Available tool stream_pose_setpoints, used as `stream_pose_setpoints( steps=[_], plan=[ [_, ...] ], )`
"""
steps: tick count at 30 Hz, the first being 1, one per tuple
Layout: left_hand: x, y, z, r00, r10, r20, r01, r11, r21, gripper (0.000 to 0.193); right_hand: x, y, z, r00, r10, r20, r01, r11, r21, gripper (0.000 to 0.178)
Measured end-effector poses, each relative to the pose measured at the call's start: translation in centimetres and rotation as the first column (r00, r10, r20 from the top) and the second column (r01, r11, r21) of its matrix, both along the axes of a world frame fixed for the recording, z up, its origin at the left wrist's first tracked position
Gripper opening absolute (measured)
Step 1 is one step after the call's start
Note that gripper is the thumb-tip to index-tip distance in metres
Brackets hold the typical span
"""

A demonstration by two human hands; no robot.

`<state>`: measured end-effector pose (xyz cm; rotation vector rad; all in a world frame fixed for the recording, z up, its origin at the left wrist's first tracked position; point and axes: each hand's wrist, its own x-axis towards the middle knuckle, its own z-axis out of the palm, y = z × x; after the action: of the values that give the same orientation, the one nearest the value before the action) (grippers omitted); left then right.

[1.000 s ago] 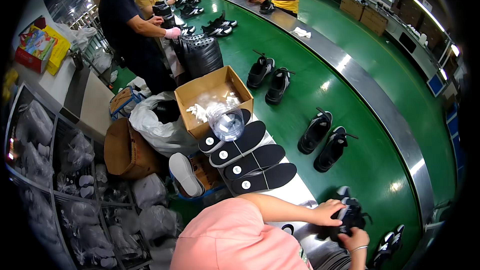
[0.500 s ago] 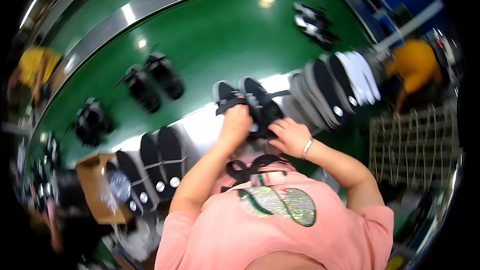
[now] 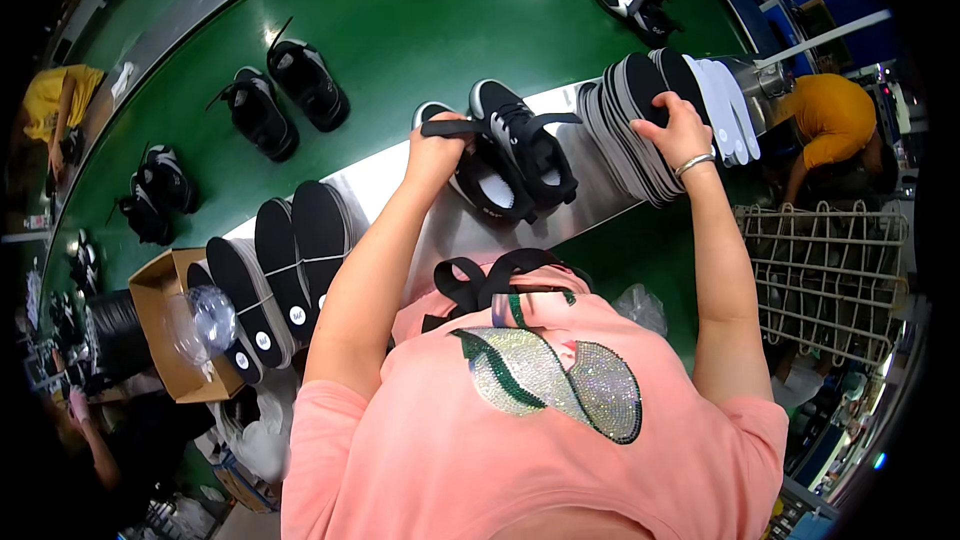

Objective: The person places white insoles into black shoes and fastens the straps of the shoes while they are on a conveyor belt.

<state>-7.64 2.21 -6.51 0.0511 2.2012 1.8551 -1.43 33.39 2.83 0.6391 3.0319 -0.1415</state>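
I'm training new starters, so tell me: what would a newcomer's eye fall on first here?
Probably the glittering motif on the pink shirt, low in the middle. Next, the broad green surface across the top, with pairs of dark shoes on it. Between them, the left hand holds a black strap by the central shoes, and the right hand is at a row of insoles.

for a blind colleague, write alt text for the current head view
A person's left hand holds a strap on one of two black shoes at a metal ledge, while the right hand is at a row of insoles. More black shoes stand on the green surface beyond.
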Motion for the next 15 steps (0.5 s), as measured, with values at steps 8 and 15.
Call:
stream_pose_setpoints(
  steps=[8,15],
  plan=[
    [-0.4,0.0,0.1,0.994,0.029,0.106,-0.036,0.997,0.067,0.014,0.7,-1.1,1.5,0.835,0.263,-0.483,-0.338,0.938,-0.073,0.033],
    [0.2,0.1,-2.2,0.999,0.002,-0.039,0.004,0.989,0.148,0.016,-0.3,0.1,-0.9,0.945,0.229,-0.232,-0.253,0.964,-0.079,0.045]
  ],
)
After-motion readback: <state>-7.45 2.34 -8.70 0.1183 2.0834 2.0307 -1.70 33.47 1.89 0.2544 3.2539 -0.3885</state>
